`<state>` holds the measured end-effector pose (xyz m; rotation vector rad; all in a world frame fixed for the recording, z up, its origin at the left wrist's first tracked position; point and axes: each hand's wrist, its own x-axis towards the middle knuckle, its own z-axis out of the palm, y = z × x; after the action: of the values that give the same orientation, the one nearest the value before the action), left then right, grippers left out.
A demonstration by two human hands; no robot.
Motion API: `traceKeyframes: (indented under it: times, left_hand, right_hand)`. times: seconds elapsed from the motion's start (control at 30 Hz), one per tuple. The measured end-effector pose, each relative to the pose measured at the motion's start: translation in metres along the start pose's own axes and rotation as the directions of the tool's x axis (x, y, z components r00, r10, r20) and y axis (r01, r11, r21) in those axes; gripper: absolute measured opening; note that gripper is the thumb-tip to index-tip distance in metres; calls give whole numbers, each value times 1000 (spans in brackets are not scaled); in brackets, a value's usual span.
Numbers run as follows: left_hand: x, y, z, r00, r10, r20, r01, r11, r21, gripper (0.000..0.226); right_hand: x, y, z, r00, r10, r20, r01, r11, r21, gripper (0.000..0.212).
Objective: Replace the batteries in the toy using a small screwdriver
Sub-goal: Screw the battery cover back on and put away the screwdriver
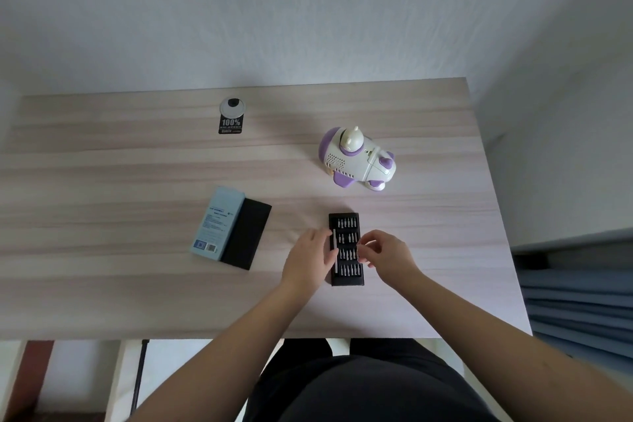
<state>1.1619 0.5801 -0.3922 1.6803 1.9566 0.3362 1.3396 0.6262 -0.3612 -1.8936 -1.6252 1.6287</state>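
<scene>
Your left hand [310, 259] rests against the left side of the open bit tray [346, 248], fingers fairly straight and laid along the silver screwdriver handle [335, 252] that sits in the tray's left slot. Whether the fingers actually grip the handle cannot be told. Your right hand [385, 252] hovers over the tray's right side with its fingers curled inward toward the rows of bits [347, 236]; whether it pinches a bit cannot be told (the fingertips are too small and blurred to read).

The tray lies on the desk [137, 301] right of centre, nearer the near edge than the far one, with its long side running away from you.

The toy [356, 158], a white and purple vehicle with a small figure on top, stands upright toward the desk's right edge, beyond the tray and well apart from both hands.

A light blue box [219, 221] lies left of centre, with a black sleeve [246, 236] just beside it on its right, touching it. Near the far edge sits a round cable grommet [233, 108] with a black label [230, 125] just in front of it.
</scene>
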Motion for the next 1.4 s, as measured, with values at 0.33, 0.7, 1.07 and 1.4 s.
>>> traceKeyframes:
  times: [0.33,0.7,1.07,1.4]
  left_hand:
    - [-9,-13,3,931,294,215,-353,873,335,90]
    - [-9,-20,0,889,285,358,-410,842,350,110]
    - [-8,-26,10,910,328,252,-394,873,286,103]
    - [-9,-27,10,911,349,221,-404,863,303,100]
  right_hand:
    - [2,-2,17,984,6,-179,-16,998,-59,4]
    - [3,5,38,948,-89,-306,64,994,-91,12]
    - [12,3,52,888,-314,-336,138,879,-457,7]
    - [15,1,54,855,-446,-263,173,724,-667,29]
